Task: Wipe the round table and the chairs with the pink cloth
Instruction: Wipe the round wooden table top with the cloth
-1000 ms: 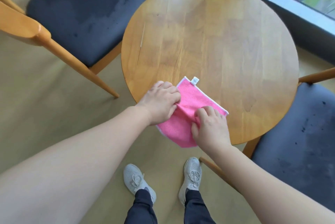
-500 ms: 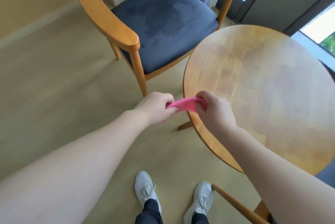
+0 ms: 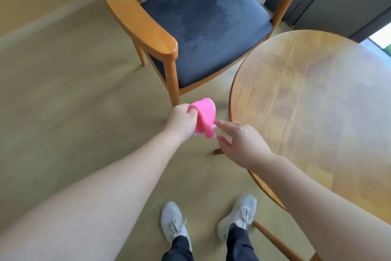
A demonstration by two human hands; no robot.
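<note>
Beside table, left-hand grip on pink cloth

Bright daylight enters from the window at 2 o'clock. Broad pale glare washes the round surface toward 3 o'clock. Shadows are soft and faint. Motion blur smears the floor at 9 o'clock. Wide-angle distortion bends and enlarges both forearms along the lower edge.

Pink cloth; chair honey-brown, seat charcoal.
</note>
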